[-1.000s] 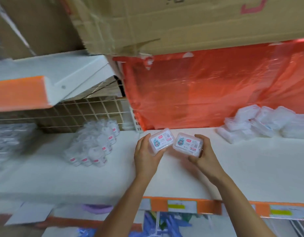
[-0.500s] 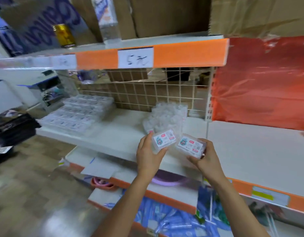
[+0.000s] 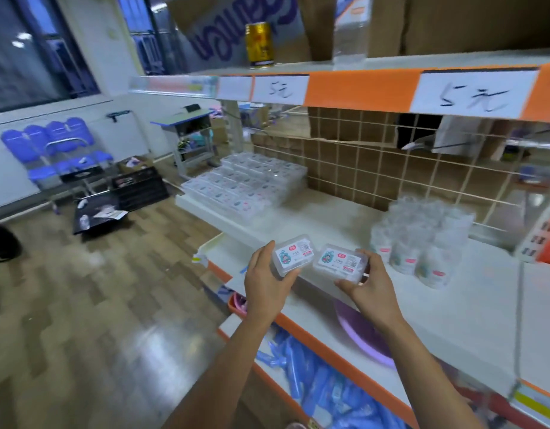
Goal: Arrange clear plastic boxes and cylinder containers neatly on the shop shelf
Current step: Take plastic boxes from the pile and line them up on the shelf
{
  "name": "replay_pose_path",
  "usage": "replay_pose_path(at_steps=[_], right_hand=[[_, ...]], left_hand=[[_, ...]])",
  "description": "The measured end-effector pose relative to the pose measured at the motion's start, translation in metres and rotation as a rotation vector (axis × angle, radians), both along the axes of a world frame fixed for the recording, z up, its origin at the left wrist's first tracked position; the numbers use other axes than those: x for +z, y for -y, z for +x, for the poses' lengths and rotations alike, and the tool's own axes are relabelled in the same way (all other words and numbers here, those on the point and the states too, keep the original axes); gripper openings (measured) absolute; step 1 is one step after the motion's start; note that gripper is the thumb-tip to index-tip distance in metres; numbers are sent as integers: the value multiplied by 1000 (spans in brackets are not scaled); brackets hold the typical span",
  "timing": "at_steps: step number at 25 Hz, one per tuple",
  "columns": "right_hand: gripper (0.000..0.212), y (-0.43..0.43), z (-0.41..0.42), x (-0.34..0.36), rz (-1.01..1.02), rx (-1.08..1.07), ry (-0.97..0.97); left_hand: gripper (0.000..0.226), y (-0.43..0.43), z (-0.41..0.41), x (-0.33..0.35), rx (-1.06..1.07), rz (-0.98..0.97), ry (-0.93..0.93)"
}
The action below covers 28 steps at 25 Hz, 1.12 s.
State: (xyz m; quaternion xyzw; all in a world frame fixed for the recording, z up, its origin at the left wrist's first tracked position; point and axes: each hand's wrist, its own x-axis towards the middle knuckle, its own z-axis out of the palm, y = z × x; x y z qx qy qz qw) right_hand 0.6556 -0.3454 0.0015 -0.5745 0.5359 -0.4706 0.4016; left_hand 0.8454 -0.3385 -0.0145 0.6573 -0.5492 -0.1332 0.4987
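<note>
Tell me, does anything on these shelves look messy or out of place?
The cylinder containers stand in a loose huddle, unlike the clear boxes stacked in tidy steps further left. A gold can sits alone on the top shelf beside cardboard.

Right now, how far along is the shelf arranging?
Done: clear boxes are stacked in tiers at the far end of the shelf, and cylinder containers stand grouped near the wire grid. In hand: the left hand grips one labelled box, the right hand a second box. Left: both held boxes are not yet on the shelf.
</note>
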Motion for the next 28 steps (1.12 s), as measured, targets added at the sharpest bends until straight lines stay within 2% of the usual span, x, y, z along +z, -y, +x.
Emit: replay_pose_path(at_steps=[3,7,14,18,24,28], right_hand=[[72,30,41,1,-28,66,-4],[60,89,96,2,-14,66,-40],[65,199,185,17,-68,21,-128],[71,245,221,25,-77,36,-232],[72,282,256,30,-23,17,-326],[69,307,289,30,6,-40,-367]], left_hand=[[72,25,41,-5,50,23,-24],[71,72,95,-1,88,62,-17],[47,169,183,21,100,41,64],[43,211,219,26,104,40,110],[43,260,260,28,67,61,169],[44,298,296,29,-36,61,199]])
